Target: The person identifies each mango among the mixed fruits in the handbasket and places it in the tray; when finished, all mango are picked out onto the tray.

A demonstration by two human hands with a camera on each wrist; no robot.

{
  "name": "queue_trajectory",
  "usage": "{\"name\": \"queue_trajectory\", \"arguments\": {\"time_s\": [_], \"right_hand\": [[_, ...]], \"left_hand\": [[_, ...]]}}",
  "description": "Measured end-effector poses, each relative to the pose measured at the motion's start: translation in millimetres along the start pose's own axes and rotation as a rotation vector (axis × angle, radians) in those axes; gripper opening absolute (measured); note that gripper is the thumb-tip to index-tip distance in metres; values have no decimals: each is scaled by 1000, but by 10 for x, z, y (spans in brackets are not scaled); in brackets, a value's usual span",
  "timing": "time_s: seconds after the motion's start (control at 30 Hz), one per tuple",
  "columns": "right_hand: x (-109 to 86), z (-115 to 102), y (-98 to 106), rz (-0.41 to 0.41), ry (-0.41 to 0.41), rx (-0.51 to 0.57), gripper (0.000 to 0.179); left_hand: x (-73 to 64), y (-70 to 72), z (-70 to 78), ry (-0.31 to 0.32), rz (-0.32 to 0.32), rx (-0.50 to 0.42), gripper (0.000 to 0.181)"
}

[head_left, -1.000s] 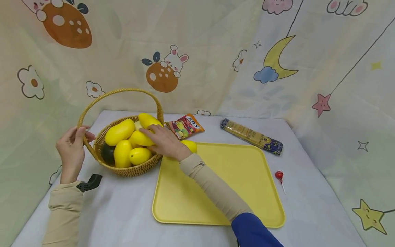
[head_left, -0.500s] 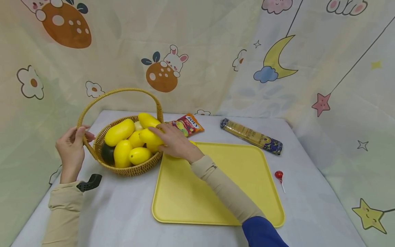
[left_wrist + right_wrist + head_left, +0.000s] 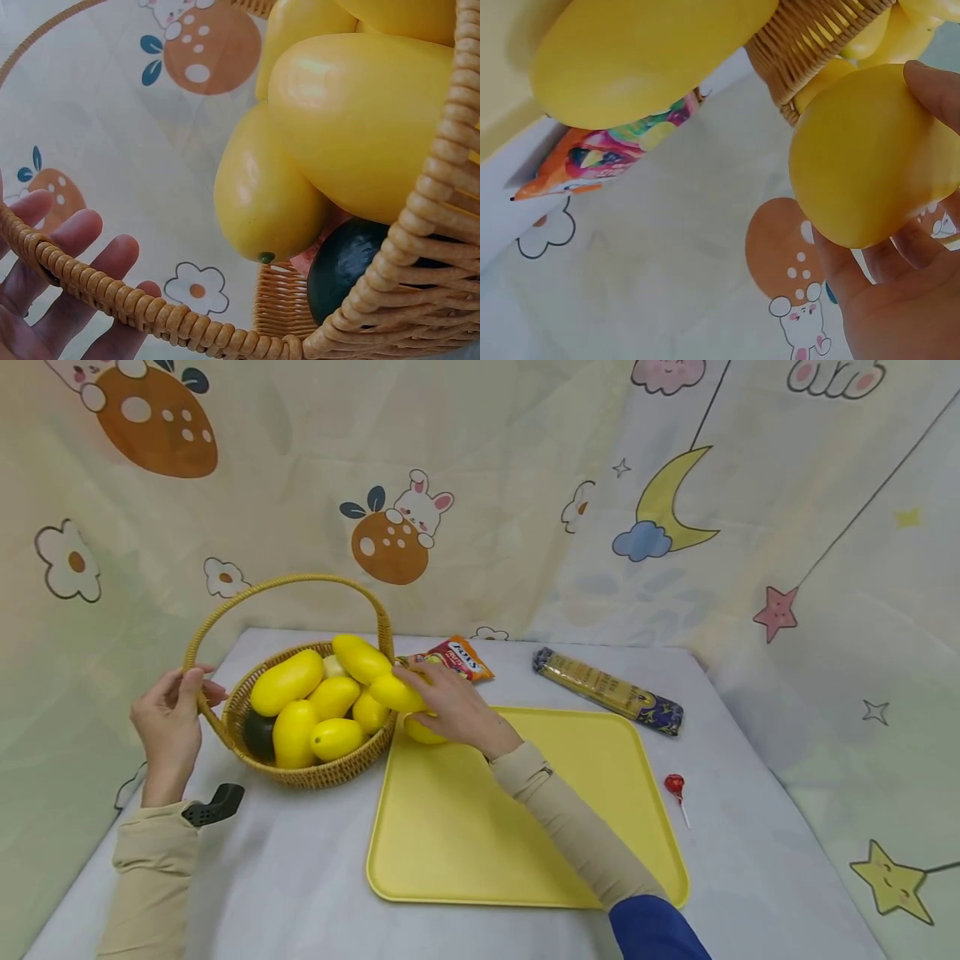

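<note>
A woven wicker basket (image 3: 322, 777) stands at the left of the table, filled with several yellow mangoes (image 3: 292, 731) and a dark green round fruit (image 3: 345, 270). My left hand (image 3: 168, 718) holds the basket's arched handle (image 3: 300, 580) low on its left side, thumb in front and fingers behind. Just past the basket's right rim, my right hand (image 3: 457, 706) grips a smooth yellow mango (image 3: 870, 157) between thumb and fingers. Below that hand, another mango (image 3: 423, 731) lies on the near-left corner area of the yellow tray (image 3: 525, 827), partly covered by the hand.
An orange and red candy bag (image 3: 465, 658) lies behind the tray, partly hidden by the right hand. A long gold and blue packet (image 3: 607, 689) rests at the back right. Right of the tray is a red lollipop (image 3: 675, 787). A printed cloth backdrop (image 3: 495, 527) surrounds the table.
My right hand has drawn the mango from the pile rightward to the basket's right rim, over the tray's edge. The left hand stays on the handle.
</note>
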State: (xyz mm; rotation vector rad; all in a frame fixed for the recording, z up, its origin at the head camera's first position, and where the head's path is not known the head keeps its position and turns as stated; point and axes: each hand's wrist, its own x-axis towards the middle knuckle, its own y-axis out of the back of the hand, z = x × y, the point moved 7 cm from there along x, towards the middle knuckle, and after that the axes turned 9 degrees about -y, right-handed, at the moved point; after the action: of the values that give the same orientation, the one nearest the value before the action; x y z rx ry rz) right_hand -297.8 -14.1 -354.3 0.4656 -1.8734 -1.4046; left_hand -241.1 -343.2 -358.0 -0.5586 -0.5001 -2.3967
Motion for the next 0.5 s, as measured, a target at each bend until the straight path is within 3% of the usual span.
{"name": "queue_trajectory", "arguments": {"time_s": [0.5], "right_hand": [[-212, 5, -176, -11, 0, 20, 68]], "left_hand": [[2, -2, -33, 15, 4, 5, 31]]}}
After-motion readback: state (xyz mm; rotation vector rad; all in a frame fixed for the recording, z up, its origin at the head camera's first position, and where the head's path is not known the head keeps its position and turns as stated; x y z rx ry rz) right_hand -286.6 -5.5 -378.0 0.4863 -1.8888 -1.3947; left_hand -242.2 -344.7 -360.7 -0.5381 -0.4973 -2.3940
